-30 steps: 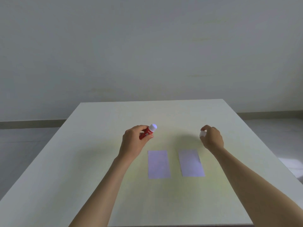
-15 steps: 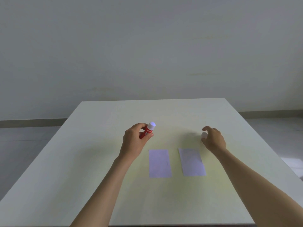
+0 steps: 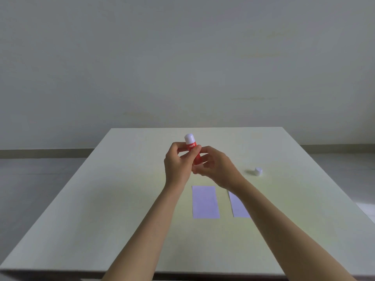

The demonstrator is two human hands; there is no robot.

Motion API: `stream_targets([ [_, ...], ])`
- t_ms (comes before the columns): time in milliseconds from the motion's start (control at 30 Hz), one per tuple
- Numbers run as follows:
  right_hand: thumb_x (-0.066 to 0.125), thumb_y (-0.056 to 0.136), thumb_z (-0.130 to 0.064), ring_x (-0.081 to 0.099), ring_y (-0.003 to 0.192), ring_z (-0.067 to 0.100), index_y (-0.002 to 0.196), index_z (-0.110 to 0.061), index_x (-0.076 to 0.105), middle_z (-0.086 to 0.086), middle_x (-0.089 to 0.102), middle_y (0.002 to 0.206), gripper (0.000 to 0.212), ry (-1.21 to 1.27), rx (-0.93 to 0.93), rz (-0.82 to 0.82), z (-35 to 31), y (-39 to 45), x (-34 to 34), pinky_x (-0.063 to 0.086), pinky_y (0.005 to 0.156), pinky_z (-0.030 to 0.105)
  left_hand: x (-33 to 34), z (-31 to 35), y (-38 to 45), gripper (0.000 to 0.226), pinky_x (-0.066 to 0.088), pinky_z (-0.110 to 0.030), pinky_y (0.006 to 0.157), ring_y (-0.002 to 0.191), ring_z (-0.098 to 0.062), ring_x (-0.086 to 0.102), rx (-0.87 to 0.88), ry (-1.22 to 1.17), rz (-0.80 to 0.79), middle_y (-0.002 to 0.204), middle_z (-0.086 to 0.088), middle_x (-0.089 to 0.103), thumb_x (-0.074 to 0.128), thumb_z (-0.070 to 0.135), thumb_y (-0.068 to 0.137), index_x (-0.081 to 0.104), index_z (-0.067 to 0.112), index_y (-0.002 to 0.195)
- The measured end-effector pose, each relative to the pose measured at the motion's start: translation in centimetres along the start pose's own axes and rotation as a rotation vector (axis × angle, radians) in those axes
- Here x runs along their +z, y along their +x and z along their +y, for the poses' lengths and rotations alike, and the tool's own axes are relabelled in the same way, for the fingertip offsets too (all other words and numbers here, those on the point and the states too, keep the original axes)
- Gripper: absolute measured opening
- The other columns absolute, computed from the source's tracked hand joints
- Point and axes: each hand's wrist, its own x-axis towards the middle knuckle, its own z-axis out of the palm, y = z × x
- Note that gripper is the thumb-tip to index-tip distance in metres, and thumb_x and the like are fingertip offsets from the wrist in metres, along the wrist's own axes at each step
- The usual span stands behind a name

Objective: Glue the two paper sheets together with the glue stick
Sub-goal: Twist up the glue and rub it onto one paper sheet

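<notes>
A red glue stick (image 3: 193,149) with a white tip is held upright above the table, its cap off. My left hand (image 3: 177,165) grips its body from the left. My right hand (image 3: 217,167) holds the stick's lower end from the right. The white cap (image 3: 258,171) lies on the table to the right, apart from both hands. Two pale lilac paper sheets lie flat side by side below the hands: the left sheet (image 3: 205,202) is fully visible, the right sheet (image 3: 237,206) is partly hidden by my right forearm.
The pale table (image 3: 101,199) ends at a front edge near the bottom of the view and a far edge just beyond the hands. Grey floor and a plain wall lie beyond it.
My right hand let go of the cap on the table at the right and moved left to the glue stick. My left hand raised the stick and turned it upright.
</notes>
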Motion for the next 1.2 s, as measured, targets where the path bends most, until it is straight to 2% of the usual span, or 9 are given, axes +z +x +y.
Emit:
stream_targets([
  [100, 0.071, 0.079, -0.013, 0.070, 0.071, 0.024, 0.099, -0.011, 0.059, 0.004, 0.072, 0.078, 0.024, 0.001, 0.006, 0.102, -0.1, -0.1, 0.9, 0.057, 0.071, 0.039, -0.6, 0.2, -0.4, 0.017, 0.047, -0.022, 0.074, 0.081, 0.009, 0.062, -0.019, -0.059, -0.003, 0.088, 0.013, 0.068, 0.075, 0.033, 0.075, 0.066, 0.023, 0.084],
  [200, 0.070, 0.079, -0.013, 0.064, 0.062, 0.011, 0.096, -0.016, 0.058, 0.001, 0.072, 0.074, 0.021, -0.060, -0.014, 0.102, 0.0, -0.5, 1.1, 0.054, 0.071, 0.032, -1.5, 0.5, -0.4, 0.008, 0.054, -0.035, 0.087, 0.087, -0.008, 0.066, -0.024, -0.120, 0.029, 0.083, 0.016, 0.071, 0.075, 0.037, 0.074, 0.071, 0.031, 0.078],
  [333, 0.070, 0.080, -0.014, 0.061, 0.056, 0.002, 0.099, -0.017, 0.058, -0.001, 0.071, 0.072, 0.023, -0.061, -0.029, 0.108, 0.0, -0.7, 1.3, 0.050, 0.067, 0.019, -2.1, 1.1, -0.5, 0.010, 0.053, -0.039, 0.088, 0.068, -0.007, 0.060, -0.017, -0.131, 0.008, 0.062, 0.018, 0.068, 0.075, 0.031, 0.076, 0.072, 0.035, 0.066],
  [433, 0.069, 0.081, -0.014, 0.060, 0.055, -0.001, 0.103, -0.015, 0.059, 0.001, 0.071, 0.074, 0.024, -0.045, -0.044, 0.108, 0.1, -0.8, 1.4, 0.048, 0.066, 0.015, -2.2, 1.5, -0.6, 0.010, 0.053, -0.037, 0.092, 0.072, -0.002, 0.064, -0.043, -0.160, -0.020, 0.066, 0.019, 0.071, 0.075, 0.029, 0.076, 0.073, 0.035, 0.069],
  [500, 0.068, 0.082, -0.013, 0.062, 0.058, 0.002, 0.104, -0.017, 0.060, 0.004, 0.073, 0.077, 0.023, -0.031, -0.042, 0.106, 0.1, -0.8, 1.3, 0.051, 0.067, 0.019, -2.2, 1.6, -0.6, 0.011, 0.053, -0.034, 0.092, 0.079, -0.002, 0.065, -0.048, -0.171, -0.031, 0.069, 0.021, 0.072, 0.075, 0.029, 0.076, 0.073, 0.036, 0.069],
  [633, 0.067, 0.082, -0.012, 0.063, 0.064, 0.013, 0.105, -0.017, 0.062, 0.009, 0.074, 0.080, 0.024, -0.015, -0.030, 0.079, 0.1, -0.8, 1.1, 0.054, 0.072, 0.028, -2.3, 1.6, -0.6, 0.004, 0.047, -0.015, 0.077, 0.076, 0.012, 0.064, -0.038, -0.172, -0.042, 0.075, 0.020, 0.072, 0.074, 0.028, 0.077, 0.073, 0.032, 0.079],
  [800, 0.067, 0.082, -0.010, 0.070, 0.075, 0.024, 0.109, -0.016, 0.064, 0.011, 0.074, 0.084, 0.027, -0.006, -0.035, 0.018, 0.2, -0.5, 0.8, 0.056, 0.077, 0.031, -2.4, 1.4, -0.5, 0.016, 0.045, 0.001, 0.066, 0.076, 0.016, 0.063, -0.018, -0.183, -0.042, 0.088, 0.013, 0.071, 0.074, 0.023, 0.078, 0.074, 0.018, 0.093],
  [1067, 0.066, 0.084, -0.006, 0.071, 0.075, 0.024, 0.115, -0.010, 0.063, 0.007, 0.070, 0.080, 0.031, 0.103, -0.046, -0.082, 0.2, -0.7, 0.3, 0.057, 0.077, 0.033, -2.6, 1.4, -0.4, 0.019, 0.045, 0.001, 0.066, 0.078, 0.014, 0.064, -0.023, -0.186, -0.073, 0.090, 0.013, 0.072, 0.072, 0.022, 0.080, 0.074, 0.014, 0.096],
  [1200, 0.063, 0.086, -0.005, 0.070, 0.074, 0.023, 0.114, -0.009, 0.063, 0.009, 0.069, 0.082, 0.028, 0.148, -0.050, -0.131, 0.2, -0.8, 0.0, 0.057, 0.079, 0.035, -2.6, 1.4, -0.5, 0.010, 0.047, -0.003, 0.070, 0.084, 0.007, 0.066, -0.039, -0.191, -0.098, 0.092, 0.012, 0.073, 0.071, 0.023, 0.080, 0.075, 0.022, 0.090],
])
